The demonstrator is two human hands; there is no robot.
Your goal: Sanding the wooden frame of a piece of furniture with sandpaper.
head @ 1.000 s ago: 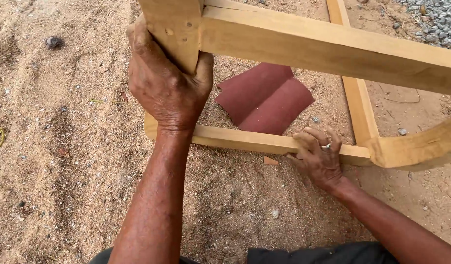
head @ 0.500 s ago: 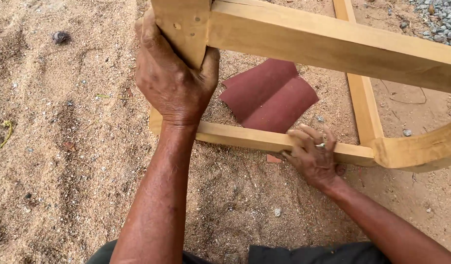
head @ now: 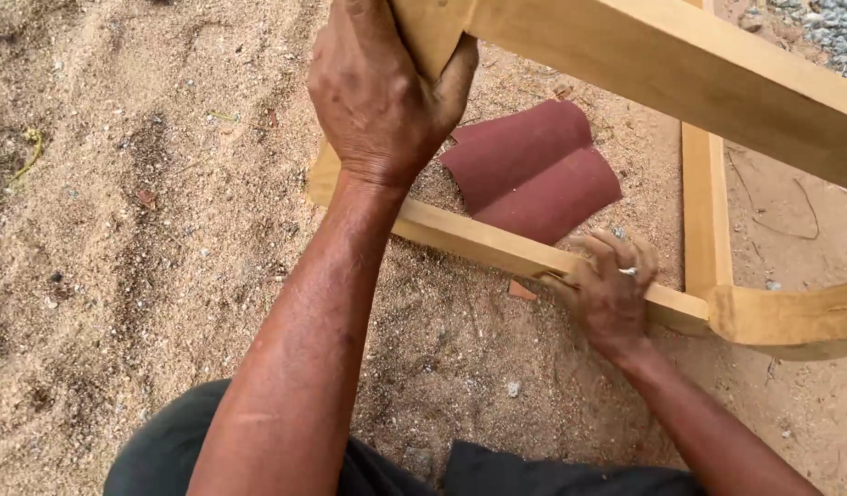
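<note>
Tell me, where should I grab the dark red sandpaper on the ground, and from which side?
Probably the curled-up edge of the sandpaper nearest the upper beam, coming straight down from above. The sheets bulge off the sandy ground there, so fingers could slip under. The lower rail, the right hand and the left hand crowd the near side.

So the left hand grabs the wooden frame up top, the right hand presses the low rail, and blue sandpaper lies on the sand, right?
Not quite: the sandpaper is dark red, not blue, as the head view shows. The left hand does grab the frame up top, and the right hand presses the low rail.
</note>
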